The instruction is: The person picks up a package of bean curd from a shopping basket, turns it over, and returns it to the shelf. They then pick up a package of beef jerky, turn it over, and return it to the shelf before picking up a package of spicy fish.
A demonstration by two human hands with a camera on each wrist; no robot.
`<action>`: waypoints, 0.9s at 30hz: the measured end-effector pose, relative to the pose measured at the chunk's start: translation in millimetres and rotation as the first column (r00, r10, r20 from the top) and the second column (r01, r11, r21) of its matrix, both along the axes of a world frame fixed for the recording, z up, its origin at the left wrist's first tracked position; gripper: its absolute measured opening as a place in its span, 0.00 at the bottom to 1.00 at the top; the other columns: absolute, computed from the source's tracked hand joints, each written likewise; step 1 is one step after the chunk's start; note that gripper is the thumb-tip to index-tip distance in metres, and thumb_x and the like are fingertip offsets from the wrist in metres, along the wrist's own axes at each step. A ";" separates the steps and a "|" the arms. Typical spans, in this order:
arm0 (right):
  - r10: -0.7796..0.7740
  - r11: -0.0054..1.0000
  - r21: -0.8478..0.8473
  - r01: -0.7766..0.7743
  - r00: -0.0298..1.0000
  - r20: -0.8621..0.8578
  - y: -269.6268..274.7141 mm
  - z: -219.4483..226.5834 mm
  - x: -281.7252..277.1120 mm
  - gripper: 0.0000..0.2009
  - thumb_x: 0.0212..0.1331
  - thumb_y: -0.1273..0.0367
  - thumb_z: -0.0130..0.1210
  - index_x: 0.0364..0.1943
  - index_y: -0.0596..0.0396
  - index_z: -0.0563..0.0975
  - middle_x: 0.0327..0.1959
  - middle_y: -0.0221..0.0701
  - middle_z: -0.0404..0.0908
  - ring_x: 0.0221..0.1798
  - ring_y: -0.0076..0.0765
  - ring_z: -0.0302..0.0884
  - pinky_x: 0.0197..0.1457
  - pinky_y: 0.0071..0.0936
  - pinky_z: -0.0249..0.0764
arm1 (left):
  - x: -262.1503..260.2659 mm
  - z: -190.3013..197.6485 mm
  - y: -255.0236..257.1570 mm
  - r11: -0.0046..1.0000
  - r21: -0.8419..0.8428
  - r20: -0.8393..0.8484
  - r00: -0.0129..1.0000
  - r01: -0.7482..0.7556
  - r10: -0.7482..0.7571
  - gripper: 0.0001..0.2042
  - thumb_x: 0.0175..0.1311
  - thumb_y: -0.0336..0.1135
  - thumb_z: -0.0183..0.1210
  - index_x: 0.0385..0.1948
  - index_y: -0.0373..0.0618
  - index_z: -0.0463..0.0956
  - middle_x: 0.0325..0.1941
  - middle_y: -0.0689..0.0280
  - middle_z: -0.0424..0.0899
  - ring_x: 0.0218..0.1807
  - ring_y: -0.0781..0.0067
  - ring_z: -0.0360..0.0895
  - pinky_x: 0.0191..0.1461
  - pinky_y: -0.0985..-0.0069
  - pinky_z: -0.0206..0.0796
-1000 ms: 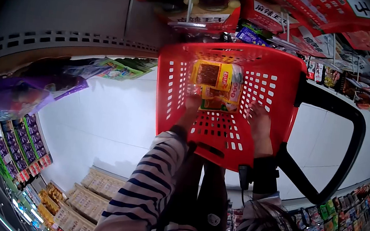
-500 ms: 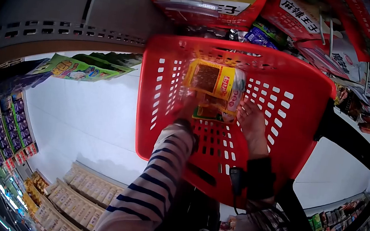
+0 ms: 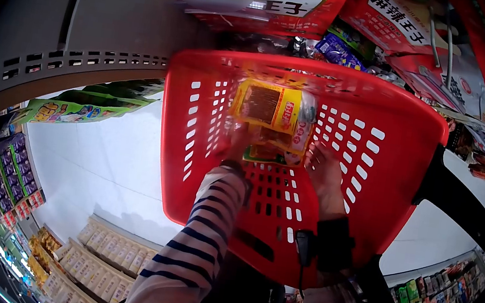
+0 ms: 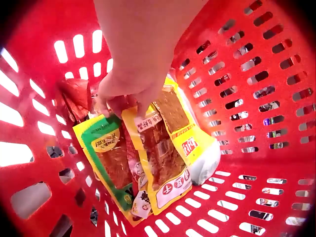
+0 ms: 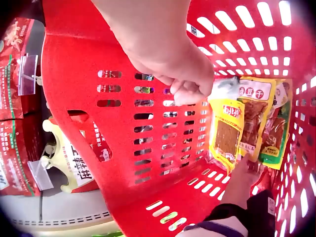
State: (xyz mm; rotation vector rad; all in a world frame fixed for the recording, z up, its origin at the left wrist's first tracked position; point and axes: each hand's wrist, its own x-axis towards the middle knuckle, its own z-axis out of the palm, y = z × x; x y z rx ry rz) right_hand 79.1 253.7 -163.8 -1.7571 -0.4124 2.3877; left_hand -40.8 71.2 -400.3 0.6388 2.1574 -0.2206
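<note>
A person's striped sleeves (image 3: 191, 240) reach forward from the near edge, with a black band (image 3: 334, 243) round the right wrist. Pale packages (image 3: 110, 250) stand in rows at near left; at near right is a rack of small, colourful packs (image 3: 437, 300). Between the two lies the near wall of a red shopping basket (image 3: 407, 130) with slotted sides, its black handle (image 3: 454, 195) swung out to the right.

Both hands are inside the basket. The right hand (image 3: 325, 175) is just to the right of the snack packets, fingers loosely bent and holding nothing. The left hand (image 4: 131, 81) is at the left, its fingertips touching the ends of the packets; whether it pinches one, I cannot tell.

The packets lie together toward the far end of the basket: nearest a green-edged packet (image 4: 116, 158), then a yellow-and-white packet (image 4: 160, 153), and farthest a yellow packet (image 3: 264, 104) with a brown snack showing. A whitish packet (image 4: 207, 165) lies beside the yellow one, on its right in the head view.

Beyond the left side, a green bag (image 3: 76, 112) hangs over the white floor (image 3: 107, 152), below a grey shelf (image 3: 124, 22). Past the far rim are a purple packet (image 3: 337, 49) and large red bags (image 3: 388, 23).
</note>
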 end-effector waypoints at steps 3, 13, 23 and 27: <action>-0.005 1.000 0.004 0.005 1.000 0.005 -0.1 5.3 -3.7 0.10 0.56 0.67 0.41 0.38 0.56 0.70 0.33 0.30 0.73 0.33 0.26 0.69 0.37 0.20 0.66 | -3.8 10.7 -1.7 1.000 0.016 0.011 1.000 0.001 -0.001 0.14 0.54 0.41 0.47 0.39 0.47 0.69 0.36 0.61 0.76 0.38 0.63 0.75 0.35 0.67 0.69; -0.087 0.995 0.051 0.086 0.996 0.011 -8.4 101.9 -22.1 0.11 0.53 0.67 0.44 0.39 0.54 0.68 0.35 0.27 0.71 0.36 0.26 0.67 0.42 0.22 0.63 | 8.5 111.7 20.2 0.980 0.194 0.165 0.986 -0.042 0.010 0.14 0.56 0.43 0.44 0.42 0.49 0.67 0.37 0.62 0.76 0.38 0.64 0.74 0.36 0.66 0.68; -0.171 0.985 -0.046 0.167 0.981 -0.096 -24.4 248.7 11.8 0.10 0.50 0.70 0.44 0.38 0.52 0.69 0.37 0.27 0.70 0.37 0.27 0.66 0.42 0.22 0.63 | 25.0 313.8 22.6 0.788 0.332 0.576 0.773 -0.518 0.265 0.15 0.59 0.44 0.42 0.44 0.50 0.65 0.37 0.62 0.75 0.39 0.64 0.73 0.36 0.65 0.67; 0.044 0.998 -0.031 -0.050 0.987 -0.154 -44.0 311.4 57.4 0.09 0.52 0.67 0.46 0.37 0.51 0.70 0.37 0.29 0.71 0.38 0.28 0.66 0.43 0.24 0.63 | 28.8 439.8 12.0 0.462 0.199 0.732 0.445 -0.864 0.516 0.11 0.56 0.32 0.50 0.40 0.40 0.67 0.36 0.64 0.73 0.36 0.73 0.73 0.35 0.76 0.70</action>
